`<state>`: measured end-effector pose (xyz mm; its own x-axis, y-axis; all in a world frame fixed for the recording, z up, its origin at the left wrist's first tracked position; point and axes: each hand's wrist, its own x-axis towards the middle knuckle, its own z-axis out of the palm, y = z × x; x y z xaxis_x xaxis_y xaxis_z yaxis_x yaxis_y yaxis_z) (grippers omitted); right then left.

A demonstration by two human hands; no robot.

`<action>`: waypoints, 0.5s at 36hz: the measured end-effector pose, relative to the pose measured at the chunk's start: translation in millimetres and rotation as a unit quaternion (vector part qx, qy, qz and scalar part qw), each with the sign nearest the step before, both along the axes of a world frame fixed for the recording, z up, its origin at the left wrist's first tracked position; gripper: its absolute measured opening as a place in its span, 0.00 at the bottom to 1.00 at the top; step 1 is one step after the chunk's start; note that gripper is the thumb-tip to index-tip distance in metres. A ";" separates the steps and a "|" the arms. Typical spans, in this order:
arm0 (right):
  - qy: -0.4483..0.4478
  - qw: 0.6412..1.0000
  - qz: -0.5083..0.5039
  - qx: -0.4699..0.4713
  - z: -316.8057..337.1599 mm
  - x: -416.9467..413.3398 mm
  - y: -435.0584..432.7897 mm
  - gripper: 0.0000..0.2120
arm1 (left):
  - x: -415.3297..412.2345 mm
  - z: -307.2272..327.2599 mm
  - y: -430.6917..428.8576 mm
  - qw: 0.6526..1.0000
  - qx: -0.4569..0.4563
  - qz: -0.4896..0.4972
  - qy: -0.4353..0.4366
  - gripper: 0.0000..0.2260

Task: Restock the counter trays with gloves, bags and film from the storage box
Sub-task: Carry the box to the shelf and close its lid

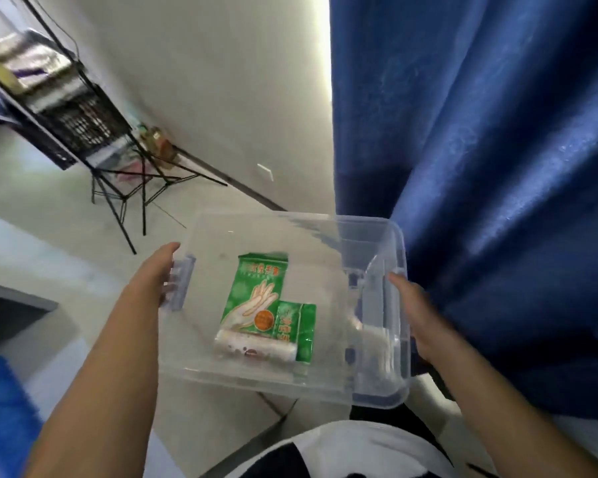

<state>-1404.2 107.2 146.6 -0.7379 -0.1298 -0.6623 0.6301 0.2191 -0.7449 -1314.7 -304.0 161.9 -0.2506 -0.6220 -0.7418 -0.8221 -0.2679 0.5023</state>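
The left hand (157, 274) and right hand (411, 305) each hold 1 end of the clear box (256, 374), so if it tips, the green glove pack (256, 294) may slide and fall out.

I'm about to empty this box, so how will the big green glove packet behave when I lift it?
Probably floppy: the green glove packet looks like a thin, flat pouch. Likely light for its size, since it lies flat in the clear box. Its wrapper looks like smooth plastic film, so it may slip.
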 end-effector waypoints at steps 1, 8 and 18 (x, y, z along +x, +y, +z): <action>0.002 1.000 0.017 -0.004 -3.8 -17.8 -14.3 0.18 | 1.2 2.8 -8.2 1.000 -0.003 0.020 -0.003 0.21; -0.008 0.985 0.172 -0.022 -7.8 -131.0 -124.8 0.35 | 27.2 23.4 -61.9 0.983 -0.027 0.180 0.016 0.21; -0.008 0.961 0.270 -0.061 17.9 -242.6 -316.4 0.18 | 42.9 22.6 -119.1 0.942 -0.047 0.331 0.035 0.32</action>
